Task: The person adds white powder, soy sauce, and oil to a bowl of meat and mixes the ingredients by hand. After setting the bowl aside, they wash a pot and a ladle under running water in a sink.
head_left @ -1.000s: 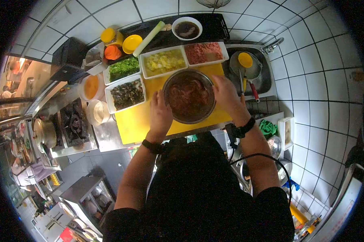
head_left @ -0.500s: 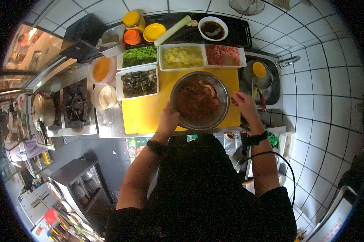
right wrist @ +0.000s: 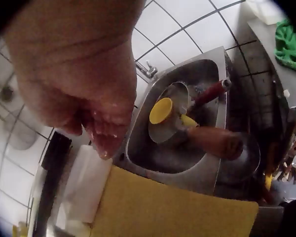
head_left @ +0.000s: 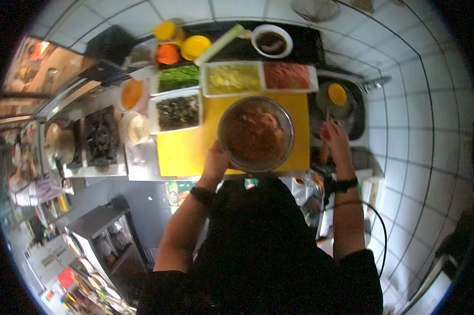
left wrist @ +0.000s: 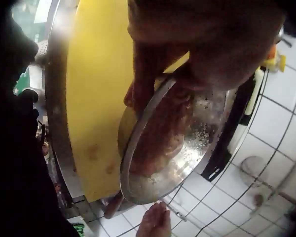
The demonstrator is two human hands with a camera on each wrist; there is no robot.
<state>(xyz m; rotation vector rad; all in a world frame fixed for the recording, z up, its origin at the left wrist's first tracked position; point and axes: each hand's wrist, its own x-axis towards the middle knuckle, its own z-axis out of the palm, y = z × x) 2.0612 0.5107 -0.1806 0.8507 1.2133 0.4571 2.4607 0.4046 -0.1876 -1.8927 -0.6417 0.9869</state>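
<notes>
A round metal bowl (head_left: pixel 226 131) holds dark reddish-brown meat (head_left: pixel 255 134) and stands over the yellow cutting board (head_left: pixel 184 152). My left hand (head_left: pixel 215 167) grips its near left rim; in the left wrist view, fingers (left wrist: pixel 144 81) hook over that rim. Out to the right, my right hand (head_left: pixel 335 144) hangs by the sink, apart from the bowl. Its fingers are loosely bent and wet with bits of residue in the right wrist view, nothing between them. Behind it in that view lie a wooden handle (right wrist: pixel 217 141), a red handle (right wrist: pixel 212 93) and a yellow cup (right wrist: pixel 161 111) in the sink.
White trays of chopped greens (head_left: pixel 179 77), yellow pieces (head_left: pixel 232 77), minced meat (head_left: pixel 286 76) and dark chopped pieces (head_left: pixel 178 112) line the board. A bowl of dark liquid (head_left: pixel 271 42) sits behind. The metal sink (head_left: pixel 358 126) is at the right, a stove (head_left: pixel 101 131) at the left.
Both hands were at the bowl's sides; the right has come away and moved right toward the sink. The left has moved to the near left rim and grips it.
</notes>
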